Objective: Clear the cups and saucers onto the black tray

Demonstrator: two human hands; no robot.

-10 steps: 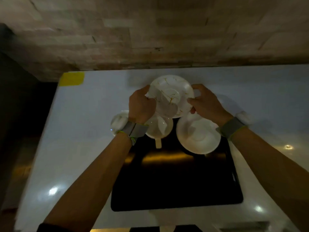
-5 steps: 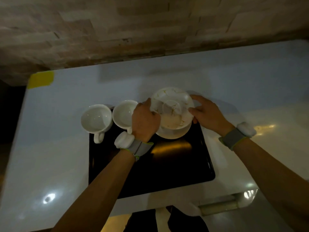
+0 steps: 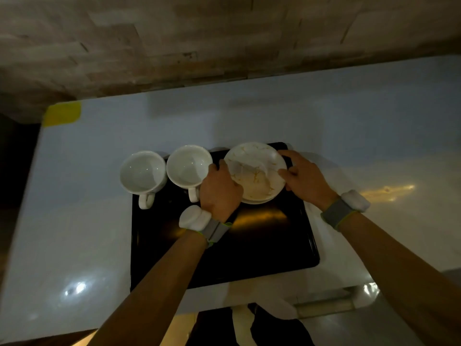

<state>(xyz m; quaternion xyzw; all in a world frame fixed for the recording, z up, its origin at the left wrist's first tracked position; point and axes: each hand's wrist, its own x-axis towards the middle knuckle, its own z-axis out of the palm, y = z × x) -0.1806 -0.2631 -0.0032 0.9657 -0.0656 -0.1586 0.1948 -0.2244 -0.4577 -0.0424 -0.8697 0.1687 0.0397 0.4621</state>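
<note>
A black tray (image 3: pixel 262 248) lies on the white table in front of me. Two empty white cups stand at its far left: the left cup (image 3: pixel 142 174) at the tray's corner, the right cup (image 3: pixel 187 166) beside it, handles toward me. A stained white saucer (image 3: pixel 253 171) sits on top of a second saucer (image 3: pixel 257 201), whose rim shows below, at the tray's far right. My left hand (image 3: pixel 219 191) grips the stained saucer's left rim. My right hand (image 3: pixel 303 178) holds its right rim, thumb over the edge.
The white table (image 3: pixel 374 151) ends at a wood-plank wall (image 3: pixel 224 41) behind. A yellow tape patch (image 3: pixel 62 113) marks its far left corner. A pale handle-like fitting (image 3: pixel 326 304) shows at the table's near right edge. Both wrists wear grey bands with white pods.
The stained saucer came down from the table beyond onto the other saucer on the tray. Both hands stay on its rim. The camera view shifted, showing both cups.
</note>
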